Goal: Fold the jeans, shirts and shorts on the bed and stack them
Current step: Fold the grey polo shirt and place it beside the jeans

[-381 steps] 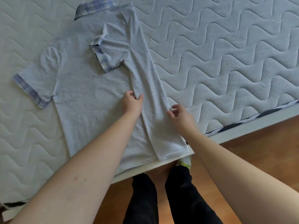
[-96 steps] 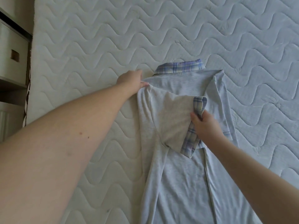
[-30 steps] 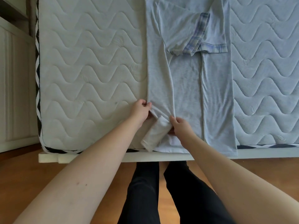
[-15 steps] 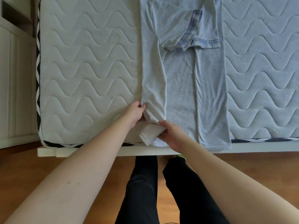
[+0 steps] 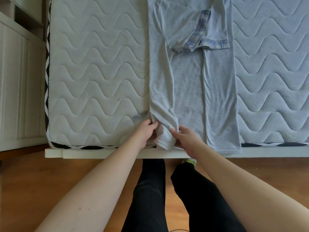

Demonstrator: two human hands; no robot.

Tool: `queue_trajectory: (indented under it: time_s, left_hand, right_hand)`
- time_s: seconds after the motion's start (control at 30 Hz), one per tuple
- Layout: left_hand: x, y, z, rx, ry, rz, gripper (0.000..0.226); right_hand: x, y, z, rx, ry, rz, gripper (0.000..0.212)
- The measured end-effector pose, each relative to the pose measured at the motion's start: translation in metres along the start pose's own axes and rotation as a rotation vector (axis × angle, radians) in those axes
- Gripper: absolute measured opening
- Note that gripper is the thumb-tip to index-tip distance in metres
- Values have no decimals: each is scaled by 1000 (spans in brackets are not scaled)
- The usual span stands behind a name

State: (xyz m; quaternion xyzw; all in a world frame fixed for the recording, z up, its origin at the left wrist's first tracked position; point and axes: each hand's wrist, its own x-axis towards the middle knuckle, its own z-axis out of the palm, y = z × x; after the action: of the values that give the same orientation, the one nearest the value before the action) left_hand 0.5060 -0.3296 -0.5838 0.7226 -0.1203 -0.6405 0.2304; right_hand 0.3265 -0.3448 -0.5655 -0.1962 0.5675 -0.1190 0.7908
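Pinching the shirt's (image 5: 187, 84) bunched left hem, the left hand (image 5: 147, 131) and right hand (image 5: 185, 136) needed to pull it flat and straight.

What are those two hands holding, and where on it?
Both the left hand and right hand pinch the grey shirt at the bunched bottom corner of its folded-in left side, near the bed's edge.

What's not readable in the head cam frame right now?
- Shirt collar: cut off by the head view's top edge.
- Left hand fingertips: tucked under the bunched hem.
- Right hand fingertips: partly buried in the same fold.
- Jeans, shorts, stack: outside the frame.
- Mattress right side: cut off.
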Motion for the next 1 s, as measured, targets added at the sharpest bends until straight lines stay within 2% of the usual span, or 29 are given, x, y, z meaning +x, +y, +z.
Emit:
queue_trajectory:
  time_s: [0.17, 0.33, 0.43, 0.53, 0.63, 0.77, 0.9, 1.0]
  left_hand:
    - [-12, -11, -1, -265, 23, -64, 38]
    - [-28, -12, 8, -232, -125, -158, 71]
    - [-36, -12, 13, -229, -123, -175, 73]
    - [-42, -16, 13, -217, -104, -181, 72]
    - [-46, -21, 12, -204, -111, -170, 66]
    - [-47, -33, 11, -144, -49, -103, 58]
    - [-49, -54, 5, -133, 17, -22, 54]
    - [-53, -66, 0, -137, -19, -9, 58]
  right_hand:
    - [-13, 1, 2, 80, -146, 54, 28]
    - [-18, -5, 2, 296, -103, 46, 27]
    - [-23, -7, 4, 312, -89, 75, 27]
    - [-30, -5, 3, 329, -149, 118, 32]
    - [-34, -1, 5, 282, -176, 98, 30]
    - [-28, 10, 11, 128, -57, 9, 24]
    - [-28, 20, 21, 54, -17, -92, 19]
    - [-29, 20, 19, -234, 153, -223, 18]
